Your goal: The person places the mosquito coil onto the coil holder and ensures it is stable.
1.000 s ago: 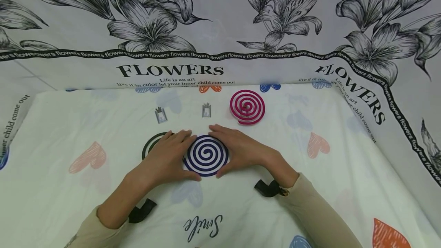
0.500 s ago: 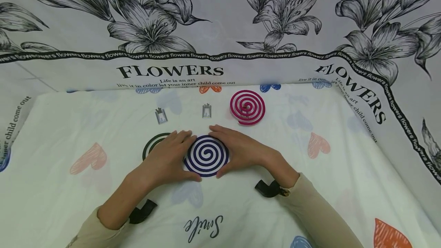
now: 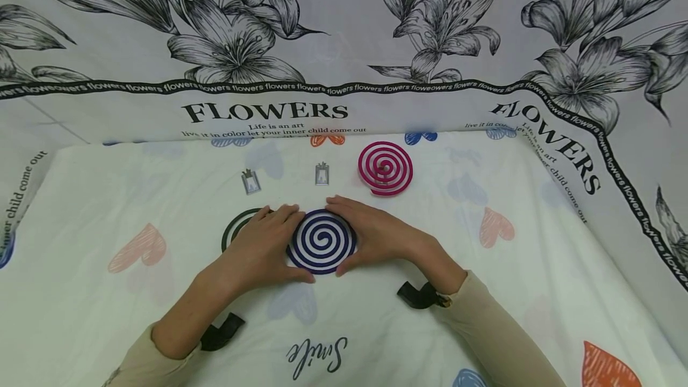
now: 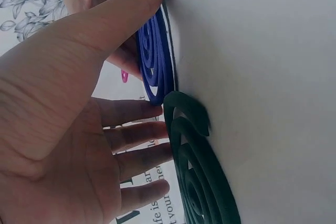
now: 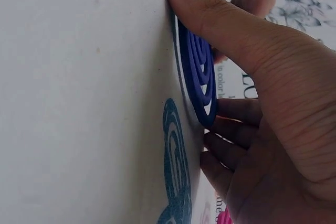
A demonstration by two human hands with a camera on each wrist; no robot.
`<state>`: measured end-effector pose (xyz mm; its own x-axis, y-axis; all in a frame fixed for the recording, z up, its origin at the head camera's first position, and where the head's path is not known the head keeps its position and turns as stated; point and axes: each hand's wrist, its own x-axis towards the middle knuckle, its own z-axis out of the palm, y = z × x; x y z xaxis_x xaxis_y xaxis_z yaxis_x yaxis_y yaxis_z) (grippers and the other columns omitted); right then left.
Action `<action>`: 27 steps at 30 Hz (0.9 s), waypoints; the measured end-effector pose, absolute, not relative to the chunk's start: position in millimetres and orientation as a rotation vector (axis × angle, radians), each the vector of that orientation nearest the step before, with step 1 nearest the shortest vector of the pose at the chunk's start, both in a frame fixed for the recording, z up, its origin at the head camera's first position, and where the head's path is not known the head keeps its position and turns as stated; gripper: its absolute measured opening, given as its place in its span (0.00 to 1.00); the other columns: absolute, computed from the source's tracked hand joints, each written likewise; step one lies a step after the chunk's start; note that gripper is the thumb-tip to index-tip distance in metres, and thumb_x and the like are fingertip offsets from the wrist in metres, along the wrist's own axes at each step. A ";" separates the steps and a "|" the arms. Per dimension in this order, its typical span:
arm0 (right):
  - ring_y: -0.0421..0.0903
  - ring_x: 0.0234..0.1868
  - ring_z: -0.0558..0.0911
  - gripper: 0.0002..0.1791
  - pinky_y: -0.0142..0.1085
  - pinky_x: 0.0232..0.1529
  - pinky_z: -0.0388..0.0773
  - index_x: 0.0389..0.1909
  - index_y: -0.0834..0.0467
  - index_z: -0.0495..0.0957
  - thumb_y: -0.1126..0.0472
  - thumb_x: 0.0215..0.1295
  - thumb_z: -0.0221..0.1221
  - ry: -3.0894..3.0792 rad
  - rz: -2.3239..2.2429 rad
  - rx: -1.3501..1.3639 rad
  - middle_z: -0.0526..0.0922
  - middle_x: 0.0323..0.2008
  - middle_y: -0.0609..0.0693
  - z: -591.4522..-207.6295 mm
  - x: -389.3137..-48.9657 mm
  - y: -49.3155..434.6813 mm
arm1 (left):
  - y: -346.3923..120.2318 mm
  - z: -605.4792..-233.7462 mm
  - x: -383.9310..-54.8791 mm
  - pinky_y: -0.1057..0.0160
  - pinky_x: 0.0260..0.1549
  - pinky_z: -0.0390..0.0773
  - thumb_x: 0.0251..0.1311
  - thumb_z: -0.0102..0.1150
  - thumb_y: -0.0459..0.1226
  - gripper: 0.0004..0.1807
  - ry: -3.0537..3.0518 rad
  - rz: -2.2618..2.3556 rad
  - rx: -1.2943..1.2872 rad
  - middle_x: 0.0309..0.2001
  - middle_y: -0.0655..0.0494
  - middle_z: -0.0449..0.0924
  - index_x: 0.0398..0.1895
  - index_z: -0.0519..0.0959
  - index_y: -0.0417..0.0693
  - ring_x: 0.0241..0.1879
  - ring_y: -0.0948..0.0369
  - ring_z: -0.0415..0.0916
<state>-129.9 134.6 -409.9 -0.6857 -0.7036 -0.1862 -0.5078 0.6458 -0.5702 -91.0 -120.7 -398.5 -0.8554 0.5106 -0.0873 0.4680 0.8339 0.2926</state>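
Observation:
A blue mosquito coil [image 3: 322, 242] lies flat between my two hands, close over the white cloth. My left hand [image 3: 263, 246] holds its left side, thumb at the near edge and fingertips at the far-left edge. Opposite, my right hand [image 3: 378, 233] holds the right side in the same way, thumb near and fingers far. Beneath the left hand is a dark green mosquito coil [image 4: 210, 166], mostly covered in the head view; in the left wrist view its outer end meets the blue coil's edge.
Two small metal coil stands [image 3: 251, 181] sit beyond the hands. Further right, a magenta mosquito coil [image 3: 384, 166] lies over what looks like another stand. Flower-printed fabric [image 3: 236, 40] hangs along the back of the heart-printed cloth [image 3: 80, 196].
Both hands stay around the blue coil, almost unmoved. Its far edge shows very slightly higher in the head view; the other coils and stands keep their places.

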 end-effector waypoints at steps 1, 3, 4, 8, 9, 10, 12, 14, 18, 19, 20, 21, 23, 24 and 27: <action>0.48 0.87 0.55 0.65 0.47 0.85 0.60 0.84 0.54 0.57 0.40 0.49 0.81 2.473 -0.687 -0.958 0.59 0.84 0.48 -410.1 -129.9 134.7 | -120.8 -398.7 -91.2 0.34 0.77 0.65 0.39 0.84 0.65 0.61 2.853 0.396 0.765 0.71 0.39 0.76 0.73 0.72 0.37 0.72 0.44 0.73; 0.49 0.87 0.56 0.65 0.48 0.85 0.61 0.84 0.55 0.57 0.41 0.50 0.81 2.474 -0.693 -0.961 0.60 0.84 0.50 -410.0 -129.9 134.6 | -120.9 -398.2 -91.3 0.33 0.77 0.65 0.39 0.84 0.64 0.61 2.855 0.403 0.763 0.71 0.40 0.76 0.72 0.72 0.37 0.71 0.44 0.74; 0.50 0.87 0.57 0.65 0.49 0.84 0.62 0.83 0.56 0.57 0.41 0.50 0.82 2.475 -0.698 -0.964 0.61 0.84 0.50 -409.7 -129.8 134.6 | -120.8 -398.3 -91.5 0.33 0.77 0.64 0.40 0.84 0.64 0.61 2.854 0.409 0.758 0.70 0.40 0.76 0.73 0.72 0.38 0.71 0.44 0.74; 0.50 0.85 0.60 0.64 0.47 0.83 0.64 0.83 0.55 0.57 0.42 0.50 0.82 2.482 -0.700 -0.963 0.63 0.83 0.50 -408.7 -130.0 134.5 | -120.6 -398.4 -91.9 0.33 0.77 0.65 0.40 0.84 0.64 0.60 2.862 0.418 0.754 0.69 0.41 0.78 0.73 0.72 0.39 0.69 0.45 0.76; 0.50 0.85 0.61 0.64 0.47 0.83 0.64 0.83 0.55 0.57 0.42 0.50 0.82 2.484 -0.702 -0.965 0.64 0.82 0.51 -408.6 -130.1 134.6 | -120.5 -398.5 -92.0 0.33 0.77 0.65 0.41 0.84 0.64 0.60 2.864 0.419 0.753 0.68 0.42 0.78 0.73 0.72 0.39 0.68 0.46 0.76; 0.50 0.84 0.62 0.64 0.47 0.83 0.65 0.83 0.55 0.58 0.42 0.50 0.82 2.486 -0.703 -0.967 0.64 0.82 0.50 -408.6 -130.0 134.8 | -120.5 -398.4 -92.0 0.33 0.77 0.65 0.41 0.84 0.64 0.60 2.866 0.419 0.753 0.68 0.42 0.78 0.73 0.72 0.39 0.68 0.46 0.76; 0.49 0.84 0.62 0.63 0.46 0.83 0.65 0.83 0.55 0.58 0.42 0.50 0.82 2.490 -0.701 -0.966 0.65 0.81 0.50 -408.6 -130.2 135.1 | -120.7 -398.3 -92.2 0.33 0.77 0.65 0.41 0.84 0.64 0.60 2.870 0.419 0.756 0.68 0.42 0.78 0.73 0.72 0.39 0.68 0.46 0.76; 0.49 0.83 0.63 0.63 0.46 0.83 0.65 0.83 0.55 0.58 0.42 0.50 0.82 2.492 -0.701 -0.965 0.65 0.81 0.50 -408.5 -130.1 135.5 | -120.9 -398.6 -92.7 0.33 0.77 0.64 0.41 0.84 0.64 0.60 2.870 0.423 0.757 0.68 0.43 0.78 0.73 0.72 0.40 0.68 0.46 0.76; 0.50 0.82 0.65 0.63 0.46 0.82 0.67 0.82 0.55 0.59 0.42 0.49 0.82 2.497 -0.705 -0.960 0.67 0.80 0.50 -407.8 -129.9 135.9 | -121.0 -399.0 -94.0 0.33 0.77 0.64 0.41 0.84 0.64 0.60 2.867 0.432 0.756 0.68 0.44 0.78 0.74 0.71 0.40 0.69 0.47 0.76; 0.50 0.82 0.66 0.63 0.46 0.82 0.67 0.82 0.55 0.59 0.42 0.49 0.82 2.501 -0.705 -0.960 0.68 0.80 0.50 -407.5 -129.9 136.0 | -121.0 -399.1 -94.3 0.33 0.77 0.64 0.41 0.84 0.64 0.60 2.866 0.436 0.754 0.68 0.44 0.79 0.74 0.71 0.41 0.69 0.47 0.76; 0.50 0.81 0.67 0.63 0.46 0.81 0.68 0.82 0.55 0.59 0.42 0.49 0.82 2.504 -0.703 -0.960 0.68 0.79 0.50 -407.3 -130.0 136.0 | -121.0 -399.1 -94.6 0.33 0.77 0.64 0.41 0.84 0.64 0.60 2.866 0.438 0.751 0.68 0.44 0.79 0.74 0.71 0.41 0.69 0.47 0.76; 0.50 0.80 0.68 0.63 0.46 0.81 0.68 0.82 0.55 0.59 0.42 0.49 0.82 2.507 -0.702 -0.963 0.69 0.79 0.50 -407.1 -130.0 136.1 | -121.1 -399.2 -94.9 0.33 0.77 0.64 0.41 0.84 0.63 0.60 2.866 0.440 0.749 0.68 0.44 0.79 0.74 0.71 0.41 0.69 0.47 0.76; 0.49 0.79 0.69 0.63 0.46 0.81 0.68 0.82 0.56 0.59 0.42 0.49 0.82 2.513 -0.699 -0.965 0.69 0.78 0.50 -406.6 -130.3 136.3 | -121.2 -399.6 -95.5 0.33 0.77 0.64 0.41 0.84 0.63 0.60 2.864 0.445 0.743 0.68 0.44 0.79 0.75 0.71 0.41 0.69 0.47 0.76; 0.49 0.79 0.70 0.63 0.45 0.81 0.68 0.82 0.56 0.59 0.42 0.49 0.82 2.515 -0.699 -0.968 0.70 0.78 0.50 -406.5 -130.5 136.2 | -121.4 -399.6 -95.6 0.34 0.77 0.64 0.41 0.84 0.63 0.60 2.863 0.444 0.740 0.68 0.44 0.79 0.75 0.70 0.41 0.69 0.47 0.76; 0.48 0.77 0.71 0.63 0.45 0.80 0.69 0.82 0.56 0.59 0.42 0.49 0.82 2.517 -0.707 -0.977 0.71 0.77 0.50 -406.3 -130.9 136.3 | -121.9 -400.2 -96.3 0.34 0.78 0.64 0.41 0.83 0.64 0.60 2.862 0.441 0.739 0.69 0.44 0.78 0.75 0.70 0.41 0.70 0.47 0.76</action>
<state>-130.9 136.3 -406.3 -0.7018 -0.6990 -0.1376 -0.5251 0.6380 -0.5632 -96.3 -121.9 -400.2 -0.8668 0.4933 -0.0729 0.4484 0.8351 0.3188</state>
